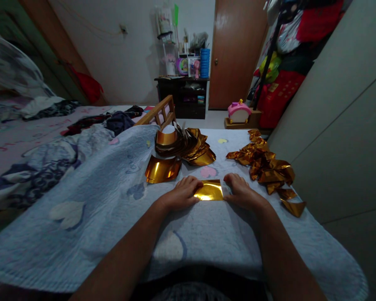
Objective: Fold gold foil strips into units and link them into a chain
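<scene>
A small rectangular sheet of shiny gold foil paper lies on the pale blue blanket between my hands. My left hand grips its left edge, with fingers at the upper corner and thumb at the lower one. At the right edge is my right hand, its thumb by the lower corner and its fingers apart from the thumb near the upper one. Beyond my left hand lie a few loose gold sheets and a fanned pile of curved gold sheets. Crumpled gold foil is heaped to the right.
The blue blanket covers the surface before me. A wooden rail stands behind the pile. Rumpled clothes and bedding spread at left, with a fan beyond. A tall pale cabinet borders the right side.
</scene>
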